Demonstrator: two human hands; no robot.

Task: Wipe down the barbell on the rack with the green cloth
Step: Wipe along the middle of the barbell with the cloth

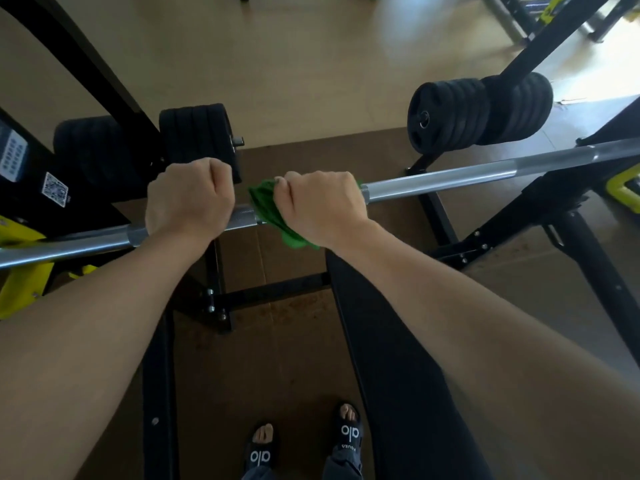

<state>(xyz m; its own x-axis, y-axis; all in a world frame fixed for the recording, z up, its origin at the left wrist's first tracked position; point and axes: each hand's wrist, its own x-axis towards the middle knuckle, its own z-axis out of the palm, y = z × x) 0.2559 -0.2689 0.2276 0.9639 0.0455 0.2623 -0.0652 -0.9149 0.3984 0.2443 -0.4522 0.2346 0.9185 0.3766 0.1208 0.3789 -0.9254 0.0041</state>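
A silver barbell crosses the view from lower left up to the right, resting on a black and yellow rack. My left hand is closed around the bar's knurled middle, bare on the steel. Just to its right my right hand grips the green cloth, which is wrapped around the bar under the palm. Folds of the cloth bunch out to the left of the fist and hang below it. The bar under both hands is hidden.
Stacks of black weight plates sit on pegs behind the bar at left and right. A black bench pad runs below my right arm. Yellow rack hooks stand at far left. My sandalled feet are on brown matting.
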